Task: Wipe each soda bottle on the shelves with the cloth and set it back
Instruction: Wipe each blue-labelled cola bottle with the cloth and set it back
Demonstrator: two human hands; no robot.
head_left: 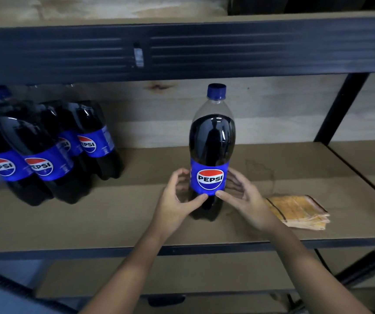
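On the middle shelf (136,223):
Pepsi bottles: five; four clustered left (46,155), one upright (211,150).
Hands: left hand (177,200) and right hand (245,196) both cup the upright one's base.
Cloth: one folded yellow cloth (297,211), right.

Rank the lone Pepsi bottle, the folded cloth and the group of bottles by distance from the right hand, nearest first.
From the right hand:
1. Lone Pepsi bottle, touched, at its left.
2. Folded cloth, on the shelf at its right.
3. Group of bottles, far left of the shelf.

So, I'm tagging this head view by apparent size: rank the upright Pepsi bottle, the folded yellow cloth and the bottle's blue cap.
1. Pepsi bottle, clearly largest.
2. Folded yellow cloth.
3. Blue cap, smallest.
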